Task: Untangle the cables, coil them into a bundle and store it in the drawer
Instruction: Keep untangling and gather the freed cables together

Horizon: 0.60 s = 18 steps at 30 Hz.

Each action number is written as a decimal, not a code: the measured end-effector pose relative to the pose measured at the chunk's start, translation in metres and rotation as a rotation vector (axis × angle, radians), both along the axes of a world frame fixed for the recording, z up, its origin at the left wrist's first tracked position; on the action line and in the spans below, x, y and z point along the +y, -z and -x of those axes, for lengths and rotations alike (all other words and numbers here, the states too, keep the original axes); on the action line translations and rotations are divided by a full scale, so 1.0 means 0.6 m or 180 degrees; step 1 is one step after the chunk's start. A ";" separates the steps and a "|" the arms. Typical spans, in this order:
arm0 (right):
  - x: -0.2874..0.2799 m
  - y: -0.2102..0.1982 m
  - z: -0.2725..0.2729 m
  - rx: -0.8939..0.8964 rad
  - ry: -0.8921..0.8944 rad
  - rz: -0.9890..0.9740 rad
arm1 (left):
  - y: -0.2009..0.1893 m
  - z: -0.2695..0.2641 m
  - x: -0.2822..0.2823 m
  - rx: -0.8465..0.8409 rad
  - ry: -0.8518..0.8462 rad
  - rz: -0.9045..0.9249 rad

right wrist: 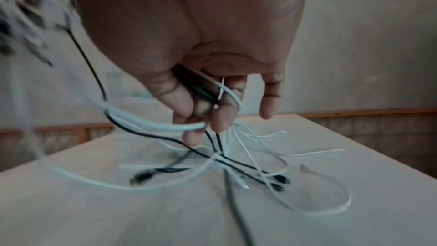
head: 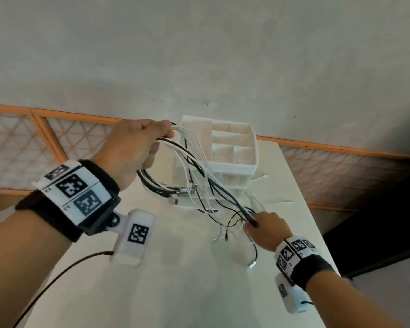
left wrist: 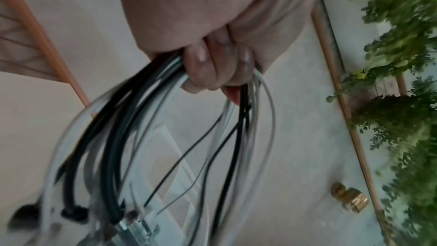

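Several black and white cables (head: 199,176) stretch between my two hands above a white table (head: 175,280). My left hand (head: 137,147) is raised at the left and grips a looped bunch of cables (left wrist: 132,137) in curled fingers (left wrist: 212,66). Lower right, my right hand (head: 265,227) holds the trailing strands (right wrist: 203,89) near the table. Loose ends and plugs (right wrist: 272,182) lie on the table under it. The white drawer organiser (head: 232,150) stands behind the cables; its drawers look shut, partly hidden by the strands.
The organiser's top has open compartments (head: 230,136). An orange-framed lattice railing (head: 57,138) runs behind the table. The table's right edge (head: 317,233) drops to a dark floor. Green foliage (left wrist: 402,100) and a brass fitting (left wrist: 350,199) show in the left wrist view.
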State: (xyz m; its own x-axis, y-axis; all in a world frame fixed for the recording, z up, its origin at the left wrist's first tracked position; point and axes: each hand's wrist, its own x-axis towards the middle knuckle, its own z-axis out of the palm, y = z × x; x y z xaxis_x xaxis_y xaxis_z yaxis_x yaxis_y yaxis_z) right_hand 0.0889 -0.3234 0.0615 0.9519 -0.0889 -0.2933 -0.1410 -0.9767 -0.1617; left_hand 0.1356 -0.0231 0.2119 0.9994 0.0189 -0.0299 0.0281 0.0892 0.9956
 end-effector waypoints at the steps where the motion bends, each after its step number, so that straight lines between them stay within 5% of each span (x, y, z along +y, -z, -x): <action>1: -0.017 0.007 -0.002 0.0054 0.0153 0.0008 | -0.002 -0.003 0.001 -0.0058 0.0047 -0.0013; 6: -0.066 -0.055 -0.038 -0.1072 0.1019 -0.1191 | 0.023 -0.003 -0.017 0.0137 0.0216 -0.0499; 9: -0.078 -0.097 -0.049 -0.1714 0.1080 -0.1824 | 0.045 -0.006 -0.019 0.0330 -0.0003 -0.0865; 11: -0.085 -0.095 -0.044 -0.1454 0.0851 -0.1371 | 0.049 -0.007 -0.018 0.0254 -0.0240 -0.0815; 14: -0.091 -0.044 -0.019 -0.0352 0.0865 0.0129 | 0.032 -0.010 -0.013 -0.0021 -0.0526 -0.0526; 18: -0.082 -0.018 -0.012 -0.0221 0.1321 -0.0559 | 0.023 -0.012 -0.015 -0.0072 -0.0350 -0.0605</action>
